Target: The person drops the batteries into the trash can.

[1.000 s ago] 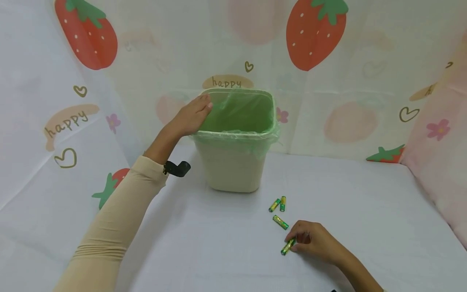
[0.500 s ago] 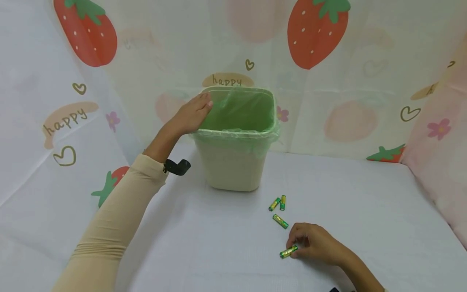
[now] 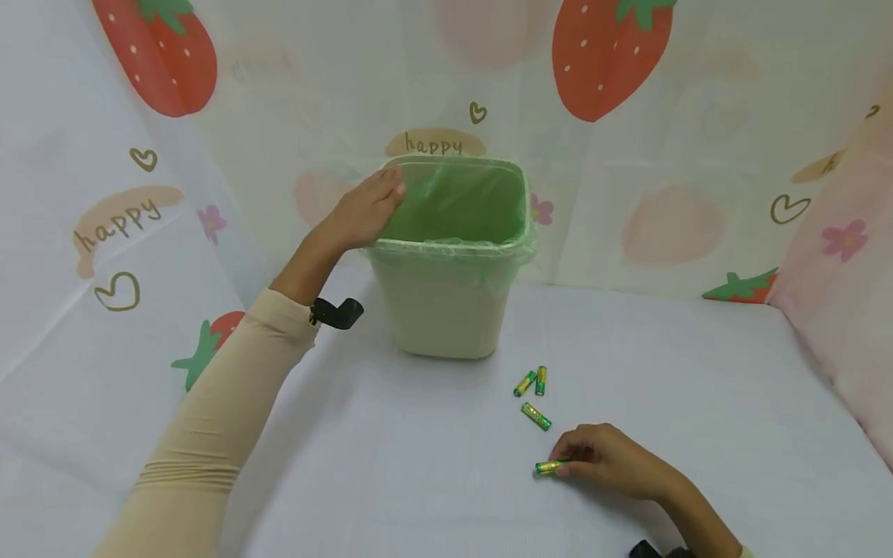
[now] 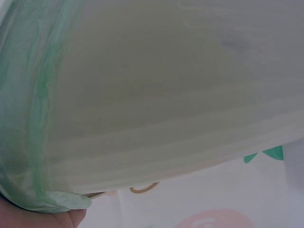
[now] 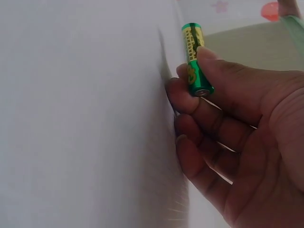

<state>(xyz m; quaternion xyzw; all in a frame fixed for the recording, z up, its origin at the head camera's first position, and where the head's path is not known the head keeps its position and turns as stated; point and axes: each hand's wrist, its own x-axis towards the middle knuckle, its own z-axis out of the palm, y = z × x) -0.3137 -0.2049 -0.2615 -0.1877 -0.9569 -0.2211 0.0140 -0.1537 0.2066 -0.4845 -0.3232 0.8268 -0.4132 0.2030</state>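
Note:
My right hand (image 3: 621,465) pinches an AAA-looking battery (image 3: 548,468), green and gold, between thumb and fingers just over the white cloth. In the right wrist view the battery (image 5: 194,59) tilts upward from the fingertips, its flat end facing the camera. Three similar batteries (image 3: 536,417) lie loose a little farther away. My left hand (image 3: 363,209) holds the left rim of a cream trash bin (image 3: 446,310), which is lined with a thin green plastic bag (image 3: 460,201). The left wrist view shows the bin's outer wall (image 4: 156,104); most of the hand is out of that view.
White cloth (image 3: 418,434) covers the surface. Behind the bin hangs a strawberry-print curtain (image 3: 349,93), and a pink-toned cloth side (image 3: 851,333) rises at the right. The bin stands upright near the back.
The right hand has turned the pinched battery from slanted to nearly level in the head view. The left hand stays on the bin's rim, and the head view has tilted slightly.

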